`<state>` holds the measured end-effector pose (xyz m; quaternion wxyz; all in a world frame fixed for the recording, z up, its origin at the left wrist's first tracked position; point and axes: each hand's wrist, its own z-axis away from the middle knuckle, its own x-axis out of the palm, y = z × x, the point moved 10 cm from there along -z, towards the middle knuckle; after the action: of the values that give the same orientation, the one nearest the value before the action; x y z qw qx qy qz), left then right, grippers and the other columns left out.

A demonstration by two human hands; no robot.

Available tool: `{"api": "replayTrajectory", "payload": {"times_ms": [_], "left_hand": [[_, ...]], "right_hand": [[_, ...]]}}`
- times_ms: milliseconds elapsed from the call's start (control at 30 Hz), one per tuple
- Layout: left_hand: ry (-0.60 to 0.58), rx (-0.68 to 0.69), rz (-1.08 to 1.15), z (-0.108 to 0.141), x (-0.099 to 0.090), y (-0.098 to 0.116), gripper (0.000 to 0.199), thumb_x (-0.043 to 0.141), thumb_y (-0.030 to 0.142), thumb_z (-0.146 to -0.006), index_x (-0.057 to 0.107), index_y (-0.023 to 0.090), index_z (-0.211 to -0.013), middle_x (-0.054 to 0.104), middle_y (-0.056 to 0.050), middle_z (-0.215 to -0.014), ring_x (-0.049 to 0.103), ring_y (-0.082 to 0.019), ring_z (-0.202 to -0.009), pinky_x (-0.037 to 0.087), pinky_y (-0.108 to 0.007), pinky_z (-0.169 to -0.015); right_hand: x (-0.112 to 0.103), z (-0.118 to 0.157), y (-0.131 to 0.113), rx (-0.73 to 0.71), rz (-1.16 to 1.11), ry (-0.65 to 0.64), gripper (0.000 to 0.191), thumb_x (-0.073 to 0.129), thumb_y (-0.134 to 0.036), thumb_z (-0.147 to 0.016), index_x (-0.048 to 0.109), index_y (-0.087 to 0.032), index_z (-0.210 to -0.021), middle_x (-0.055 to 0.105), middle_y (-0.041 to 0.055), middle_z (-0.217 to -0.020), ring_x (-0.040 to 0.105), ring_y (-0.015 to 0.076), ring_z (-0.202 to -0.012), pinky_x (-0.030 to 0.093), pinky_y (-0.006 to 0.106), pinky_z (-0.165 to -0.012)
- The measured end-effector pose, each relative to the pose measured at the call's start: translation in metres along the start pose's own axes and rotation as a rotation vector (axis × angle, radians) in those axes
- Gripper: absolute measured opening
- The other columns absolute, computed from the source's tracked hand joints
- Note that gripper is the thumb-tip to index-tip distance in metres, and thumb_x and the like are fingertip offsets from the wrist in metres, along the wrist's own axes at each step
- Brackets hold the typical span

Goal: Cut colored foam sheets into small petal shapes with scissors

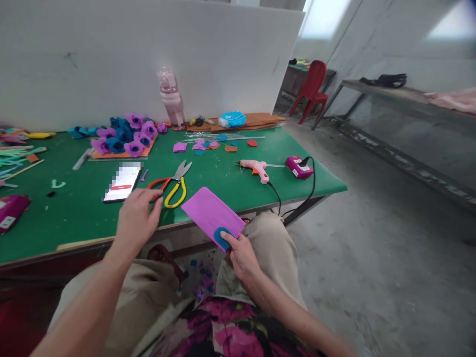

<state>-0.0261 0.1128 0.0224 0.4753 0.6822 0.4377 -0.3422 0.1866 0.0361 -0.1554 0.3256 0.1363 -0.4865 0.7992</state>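
My right hand (243,255) grips a purple sheet (211,213), which looks like craft foam or felt, over my lap. Its thumb presses a small blue rounded piece (220,237) onto the sheet's lower corner. My left hand (139,215) is at the table's front edge, its thumb and index finger apart beside the red handle of a pair of scissors (177,179). The fingertips seem to touch that handle. The scissors lie on the green table (219,181) with blades parted and pointing away; their other handle is yellow. Left of them lies a phone (124,181).
Purple and blue craft flowers (124,134) are heaped at the back left, near a pink bottle (171,99). A pink glue gun (255,167) lies on the right, its cord hanging over the edge near a magenta box (298,167). Cut pieces (201,145) are scattered behind the scissors.
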Motion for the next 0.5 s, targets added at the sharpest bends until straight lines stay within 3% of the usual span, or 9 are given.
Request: {"api": "replayTrajectory", "payload": {"times_ms": [33, 100, 200, 367, 500], "left_hand": [[-0.035, 0.045, -0.118, -0.012, 0.003, -0.002, 0.036, 0.038, 0.032, -0.088, 0.060, 0.013, -0.109, 0.061, -0.015, -0.111, 0.053, -0.027, -0.107, 0.039, -0.035, -0.093], [-0.227, 0.087, -0.285, -0.027, 0.028, -0.007, 0.038, 0.041, 0.031, -0.087, 0.056, 0.011, -0.116, 0.059, -0.017, -0.116, 0.051, -0.029, -0.111, 0.038, -0.037, -0.096], [-0.342, 0.057, -0.349, -0.037, 0.049, -0.011, 0.040, 0.048, 0.029, -0.082, 0.056, 0.010, -0.117, 0.058, -0.020, -0.115, 0.053, -0.032, -0.110, 0.040, -0.039, -0.093], [-0.426, -0.119, -0.346, -0.050, 0.057, -0.024, 0.054, 0.058, 0.033, -0.072, 0.052, 0.005, -0.117, 0.063, -0.025, -0.099, 0.062, -0.038, -0.091, 0.048, -0.042, -0.073], [-0.486, -0.190, -0.268, -0.063, 0.056, -0.034, 0.060, 0.064, 0.021, -0.061, 0.052, 0.009, -0.118, 0.067, -0.023, -0.094, 0.065, -0.039, -0.084, 0.047, -0.039, -0.066]], "right_hand": [[0.000, 0.000, 0.000, 0.009, 0.007, 0.009, 0.034, 0.079, -0.025, -0.056, 0.070, -0.017, -0.088, 0.074, 0.0033, -0.086, 0.066, 0.0177, -0.077, 0.050, 0.029, -0.075], [0.000, 0.000, 0.000, 0.023, 0.016, 0.024, 0.035, 0.079, -0.025, -0.055, 0.070, -0.017, -0.088, 0.074, 0.0028, -0.083, 0.065, 0.0169, -0.073, 0.050, 0.028, -0.072], [0.002, 0.000, -0.001, 0.024, 0.007, 0.023, 0.034, 0.080, -0.025, -0.055, 0.069, -0.016, -0.087, 0.073, 0.0025, -0.082, 0.065, 0.0162, -0.073, 0.050, 0.027, -0.071], [0.004, 0.000, -0.004, 0.019, -0.024, -0.008, 0.034, 0.080, -0.023, -0.053, 0.069, -0.016, -0.084, 0.073, 0.0031, -0.083, 0.065, 0.0167, -0.074, 0.051, 0.028, -0.071], [0.003, 0.000, -0.005, 0.016, -0.004, -0.010, 0.034, 0.079, -0.024, -0.053, 0.069, -0.016, -0.084, 0.073, 0.0036, -0.083, 0.065, 0.0174, -0.074, 0.051, 0.028, -0.071]]}}
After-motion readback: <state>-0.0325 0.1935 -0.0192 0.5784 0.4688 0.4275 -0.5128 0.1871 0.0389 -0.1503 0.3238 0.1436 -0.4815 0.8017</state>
